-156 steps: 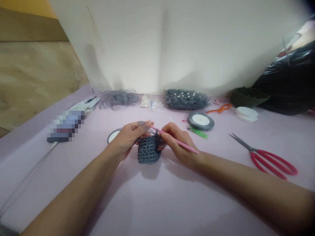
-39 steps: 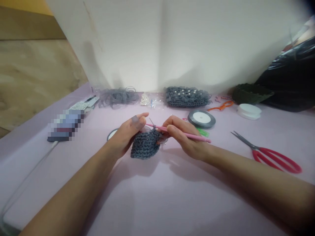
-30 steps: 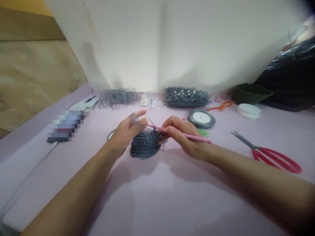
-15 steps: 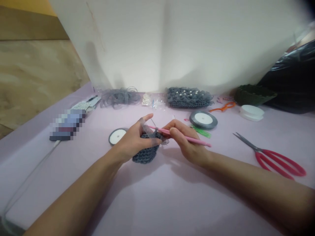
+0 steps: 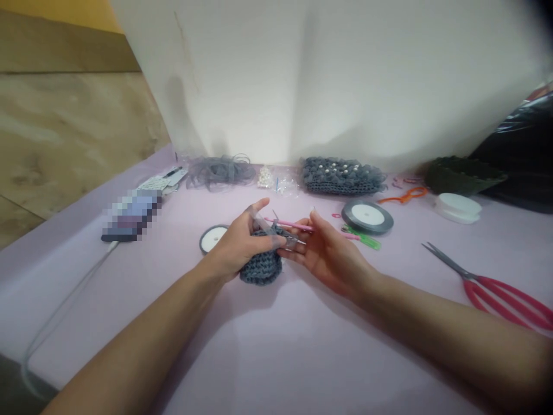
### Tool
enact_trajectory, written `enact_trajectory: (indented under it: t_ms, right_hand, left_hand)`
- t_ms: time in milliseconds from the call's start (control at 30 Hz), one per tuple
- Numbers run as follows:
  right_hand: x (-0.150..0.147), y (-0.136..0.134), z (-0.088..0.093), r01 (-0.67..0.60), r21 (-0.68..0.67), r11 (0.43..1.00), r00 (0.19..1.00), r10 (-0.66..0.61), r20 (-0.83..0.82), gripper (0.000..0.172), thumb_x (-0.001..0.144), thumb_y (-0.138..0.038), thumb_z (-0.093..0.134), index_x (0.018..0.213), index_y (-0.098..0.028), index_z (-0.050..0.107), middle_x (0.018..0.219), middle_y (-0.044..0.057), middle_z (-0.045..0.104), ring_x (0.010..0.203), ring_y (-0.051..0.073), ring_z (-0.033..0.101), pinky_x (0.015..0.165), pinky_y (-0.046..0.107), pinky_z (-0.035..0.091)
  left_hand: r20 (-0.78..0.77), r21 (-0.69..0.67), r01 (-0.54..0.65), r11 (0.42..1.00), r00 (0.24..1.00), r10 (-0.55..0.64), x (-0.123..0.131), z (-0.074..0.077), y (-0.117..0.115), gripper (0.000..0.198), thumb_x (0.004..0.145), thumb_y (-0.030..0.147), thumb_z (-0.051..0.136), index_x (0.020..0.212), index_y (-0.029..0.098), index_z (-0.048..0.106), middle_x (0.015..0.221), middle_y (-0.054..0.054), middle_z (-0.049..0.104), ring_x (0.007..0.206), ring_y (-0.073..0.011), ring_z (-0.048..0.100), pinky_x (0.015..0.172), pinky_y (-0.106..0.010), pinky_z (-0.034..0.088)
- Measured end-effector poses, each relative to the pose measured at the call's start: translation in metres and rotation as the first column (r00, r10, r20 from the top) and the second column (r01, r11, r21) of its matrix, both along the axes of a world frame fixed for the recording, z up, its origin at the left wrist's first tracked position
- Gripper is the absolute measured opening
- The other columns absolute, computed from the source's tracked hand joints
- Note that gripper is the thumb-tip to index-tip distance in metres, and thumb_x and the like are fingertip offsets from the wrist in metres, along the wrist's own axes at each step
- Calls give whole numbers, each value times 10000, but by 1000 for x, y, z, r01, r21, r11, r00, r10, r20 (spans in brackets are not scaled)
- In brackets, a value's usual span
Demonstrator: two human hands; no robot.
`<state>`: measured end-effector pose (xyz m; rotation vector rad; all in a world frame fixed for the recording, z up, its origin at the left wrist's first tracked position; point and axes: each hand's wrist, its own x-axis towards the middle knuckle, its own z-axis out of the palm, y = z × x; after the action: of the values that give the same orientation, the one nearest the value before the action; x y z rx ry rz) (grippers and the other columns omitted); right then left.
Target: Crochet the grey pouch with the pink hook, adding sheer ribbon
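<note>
My left hand [image 5: 237,246] pinches a dark grey crocheted piece [image 5: 261,269] that hangs below its fingers. A sheer grey ribbon [image 5: 261,222] runs over the raised index finger to the top edge of the piece. Across the fingers of my right hand [image 5: 334,253] lies a pink crochet hook [image 5: 294,225], its tip at the ribbon near the left hand. The right thumb is lifted, and the lower fingers are at a loose bit of ribbon [image 5: 292,241] beside the piece. A ribbon spool [image 5: 213,238] sits partly hidden behind the left hand.
A grey ribbon spool [image 5: 367,217] and a green clip-like item [image 5: 365,239] lie beyond my right hand. Red-handled scissors [image 5: 470,278] are at the right. A beaded crocheted piece [image 5: 341,176], loose ribbon [image 5: 220,171] and white beads [image 5: 264,177] line the back. A phone [image 5: 132,216] with a cable is left.
My right hand has turned palm up, its thumb lifting off the hook and its fingers opening out. The hook now lies flatter. The whole view has shifted slightly, so things appear further right.
</note>
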<state>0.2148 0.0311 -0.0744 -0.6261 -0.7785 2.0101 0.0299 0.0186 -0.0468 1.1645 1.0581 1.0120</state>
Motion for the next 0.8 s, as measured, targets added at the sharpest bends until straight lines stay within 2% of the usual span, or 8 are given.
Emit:
enact_trajectory:
  t_ms: [67, 167, 267, 367, 467, 533, 600, 800]
  right_hand:
    - [0, 0, -1, 0, -23, 1000, 1000, 0, -17, 297, 907, -502, 569, 836, -216, 610, 1000, 29, 726, 859, 163, 695, 895, 374, 531]
    - [0, -1, -1, -17, 1, 1000, 1000, 17, -25, 274, 919, -502, 549, 867, -240, 606, 1057, 12, 720, 904, 162, 693, 904, 372, 524]
    - [3, -1, 3, -55, 184, 981, 997, 45, 60, 288, 935, -513, 515, 868, -246, 601, 1082, 10, 711, 962, 170, 681, 936, 396, 506]
    - [8, 1, 11, -113, 451, 885, 964, -12, 266, 309, 952, -464, 505, 832, -212, 636, 1097, 48, 696, 1065, 212, 645, 952, 411, 500]
    - [15, 1, 21, -207, 604, 770, 860, -151, 487, 275, 957, -406, 511, 848, -226, 687, 1128, 42, 686, 1074, 224, 637, 905, 367, 512]
    - [19, 0, 27, -277, 667, 692, 781, -243, 576, 265, 975, -373, 486, 880, -247, 698, 1098, 25, 693, 1035, 207, 644, 856, 330, 509]
    - [21, -2, 31, -317, 710, 629, 742, -301, 598, 282, 995, -340, 446, 863, -248, 677, 1087, 15, 693, 1022, 196, 643, 828, 315, 500]
    - [20, -6, 34, -367, 759, 537, 693, -387, 608, 283, 1008, -279, 391, 819, -221, 594, 1078, 32, 687, 943, 189, 646, 749, 307, 484]
  left_hand:
    - [-44, 38, -22, 999, 999, 24, 2, 1, -1, 1014, 669, 215, 817, 1516, 213, 260, 957, -32, 634, 996, -215, 603, 902, -352, 456]
    - [-40, -3, -8, 1000, 999, 8, 3, 5, -1, 1029, 674, 236, 816, 1521, 190, 233, 997, -53, 636, 1006, -216, 600, 894, -348, 463]
    - [-61, -34, 22, 999, 998, -24, -1, 8, -1, 1011, 668, 251, 821, 1509, 188, 264, 1034, -65, 634, 969, -205, 609, 861, -335, 468]
    - [-177, -13, 44, 999, 983, -46, -6, 6, 0, 984, 678, 273, 809, 1507, 215, 284, 924, -32, 636, 856, -191, 620, 787, -324, 461]
    - [-290, 37, 64, 997, 956, -51, -9, 5, 0, 971, 689, 288, 790, 1513, 249, 277, 818, 5, 614, 743, -170, 603, 683, -293, 439]
    - [-345, 67, 66, 996, 938, -39, -8, 5, 0, 966, 694, 302, 779, 1516, 247, 273, 818, 5, 611, 731, -171, 600, 650, -283, 431]
    - [-386, 89, 58, 994, 922, -19, -7, 6, 0, 964, 702, 313, 768, 1520, 229, 264, 831, -2, 614, 749, -177, 605, 653, -285, 434]
    - [-426, 148, 54, 988, 905, 15, -4, 5, 0, 983, 715, 358, 757, 1532, 209, 232, 817, 4, 602, 733, -170, 595, 659, -287, 433]
